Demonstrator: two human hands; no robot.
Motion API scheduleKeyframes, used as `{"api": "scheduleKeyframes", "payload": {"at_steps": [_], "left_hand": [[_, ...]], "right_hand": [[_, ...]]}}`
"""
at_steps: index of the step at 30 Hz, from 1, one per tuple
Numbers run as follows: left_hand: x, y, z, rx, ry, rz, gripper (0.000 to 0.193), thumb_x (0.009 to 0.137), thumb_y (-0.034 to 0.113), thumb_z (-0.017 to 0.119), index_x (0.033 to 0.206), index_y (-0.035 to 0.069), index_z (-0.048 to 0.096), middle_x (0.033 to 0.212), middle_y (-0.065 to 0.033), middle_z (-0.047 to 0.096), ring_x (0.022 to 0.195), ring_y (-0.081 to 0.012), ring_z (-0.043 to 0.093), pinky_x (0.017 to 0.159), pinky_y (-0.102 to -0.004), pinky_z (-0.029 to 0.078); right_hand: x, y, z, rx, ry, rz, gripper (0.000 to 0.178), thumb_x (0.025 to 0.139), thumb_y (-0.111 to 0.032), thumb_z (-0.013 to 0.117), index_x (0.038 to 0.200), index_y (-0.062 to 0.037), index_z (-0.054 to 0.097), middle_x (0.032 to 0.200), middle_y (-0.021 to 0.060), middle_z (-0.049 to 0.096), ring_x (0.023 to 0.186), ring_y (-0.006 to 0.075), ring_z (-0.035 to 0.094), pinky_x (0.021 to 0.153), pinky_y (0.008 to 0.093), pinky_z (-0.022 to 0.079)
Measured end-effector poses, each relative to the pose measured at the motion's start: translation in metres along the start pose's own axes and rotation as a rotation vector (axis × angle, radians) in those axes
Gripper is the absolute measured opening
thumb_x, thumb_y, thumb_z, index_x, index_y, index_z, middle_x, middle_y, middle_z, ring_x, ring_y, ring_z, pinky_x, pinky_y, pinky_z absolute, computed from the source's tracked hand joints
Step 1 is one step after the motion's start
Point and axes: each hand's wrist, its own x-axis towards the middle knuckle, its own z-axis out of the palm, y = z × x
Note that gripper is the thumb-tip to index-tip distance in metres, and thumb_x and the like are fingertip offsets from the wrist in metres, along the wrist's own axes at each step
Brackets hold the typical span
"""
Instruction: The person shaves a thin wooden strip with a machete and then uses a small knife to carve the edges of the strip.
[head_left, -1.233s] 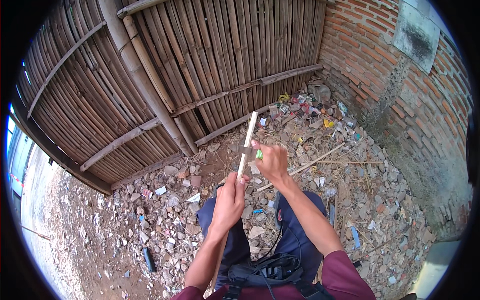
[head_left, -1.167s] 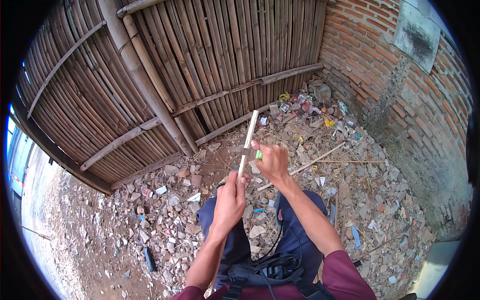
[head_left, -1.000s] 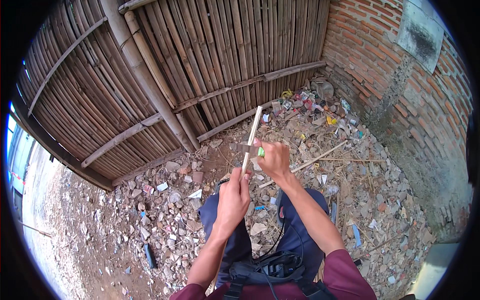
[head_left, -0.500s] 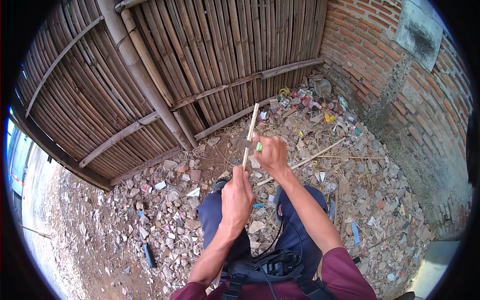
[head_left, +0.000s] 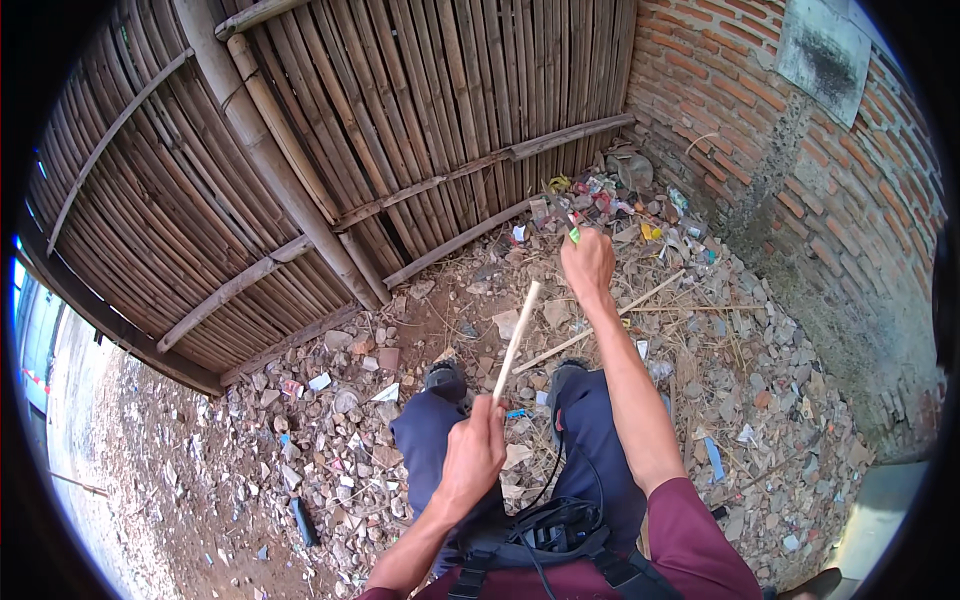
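My left hand (head_left: 474,450) is closed round the lower end of a pale, whittled wooden stick (head_left: 517,340), probably bamboo. The stick leans up and slightly right, its top end bare. Ahead and to the right, my right hand (head_left: 588,265) is closed on a knife (head_left: 575,235). A bit of its green handle shows by the thumb, while the greyish blade beyond blends into the rubble. Knife and stick are apart. A thin curled shaving (head_left: 700,141) shows in front of the brick wall.
Rubble and litter (head_left: 330,440) cover the ground round my feet. A long pale strip (head_left: 600,325) lies beyond my right shoe (head_left: 568,375). A bamboo slat wall (head_left: 440,110) stands ahead and left, a brick wall (head_left: 720,80) at the right. Cables hang from my waist pouch (head_left: 550,530).
My right hand with the knife has moved forward and right, off the stick. My left hand has dropped slightly with the stick, which looks shorter. A curled shaving has appeared by the brick wall.
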Motion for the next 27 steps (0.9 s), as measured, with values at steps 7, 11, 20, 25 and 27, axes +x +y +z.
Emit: {"api": "scheduleKeyframes", "payload": {"at_steps": [7,11,20,25,27], "left_hand": [[0.033,0.001,-0.046,-0.228,-0.129,-0.235,0.022,0.114,0.016,0.049,0.118,0.001,0.064,0.068,-0.004,0.05,0.063,-0.0118,0.048,0.059,-0.0335,0.041],[0.048,-0.003,-0.059,-0.277,-0.214,-0.232,0.025,0.115,0.021,0.05,0.118,0.002,0.065,0.069,0.0005,0.049,0.064,-0.0082,0.047,0.058,-0.0308,0.039],[0.102,0.004,-0.08,0.18,-0.253,0.049,0.024,0.11,0.022,0.054,0.11,0.001,0.065,0.071,-0.0215,0.059,0.067,-0.0396,0.06,0.065,-0.05,0.043],[0.113,0.005,-0.078,0.217,-0.048,0.224,0.024,0.102,0.019,0.071,0.114,-0.001,0.067,0.083,-0.0207,0.072,0.078,-0.0385,0.074,0.073,-0.0466,0.058],[0.112,-0.003,-0.074,0.206,-0.077,0.247,0.023,0.101,0.02,0.072,0.11,-0.001,0.068,0.081,-0.0206,0.071,0.076,-0.0385,0.073,0.071,-0.0472,0.056]], "right_hand": [[-0.013,0.004,-0.014,0.746,-0.319,0.231,0.06,0.108,-0.056,0.054,0.076,-0.0063,0.065,0.055,-0.0078,0.037,0.049,0.0082,0.034,0.048,0.0287,0.026],[-0.034,-0.041,-0.046,1.219,-0.772,0.272,0.051,0.108,-0.057,0.056,0.098,-0.0078,0.061,0.062,-0.0118,0.028,0.051,0.0019,0.026,0.049,0.0243,0.021],[-0.05,-0.051,-0.066,1.216,-0.567,0.201,0.022,0.105,-0.028,0.072,0.099,-0.0078,0.067,0.069,-0.0119,0.041,0.055,-0.0014,0.032,0.05,0.0216,0.022],[-0.061,-0.05,-0.087,1.171,-0.437,0.25,0.021,0.105,-0.028,0.071,0.1,-0.008,0.067,0.073,-0.0092,0.047,0.059,-0.0017,0.037,0.05,0.0193,0.022],[-0.068,-0.051,-0.094,1.126,-0.386,0.251,0.022,0.105,-0.029,0.071,0.101,-0.0082,0.067,0.075,-0.0071,0.053,0.059,-0.0014,0.04,0.05,0.0195,0.023]]}}
